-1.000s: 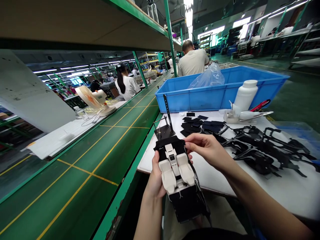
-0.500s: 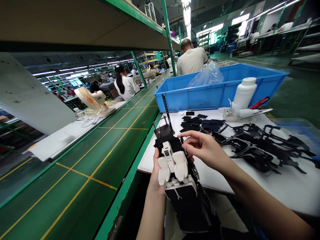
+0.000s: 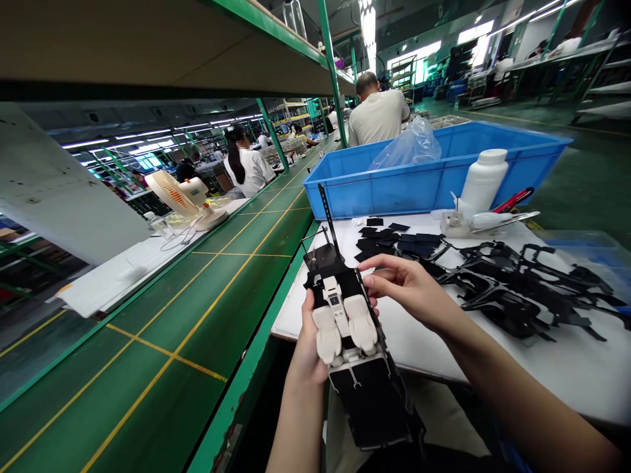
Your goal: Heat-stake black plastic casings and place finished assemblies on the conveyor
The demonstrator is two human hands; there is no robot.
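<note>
My left hand (image 3: 308, 345) grips a model car interior (image 3: 361, 323) from its left side and underneath. The piece has two cream seats, a cream centre console and a black floor, with a flat black panel towards me. At its upper right edge, the thumb and index finger of my right hand (image 3: 411, 289) close on the black rim; the fingers behind are partly hidden. Just beyond it on the white tabletop stands a small dark fixture (image 3: 323, 256) with an upright perforated strip. Small black fabric-like pieces (image 3: 389, 244) lie past my right hand.
Black moulded frames (image 3: 527, 289) are heaped at the right. Behind are a blue bin (image 3: 374, 194) holding a clear plastic bag, a white bottle (image 3: 484, 180) and a red-handled tool (image 3: 515, 200). A green conveyor (image 3: 197, 309) runs along the left. Co-workers sit farther off.
The model car interior has turned slightly, its seats and near panel showing more squarely and shifted a little right. Both hands keep nearly the same places on it.
</note>
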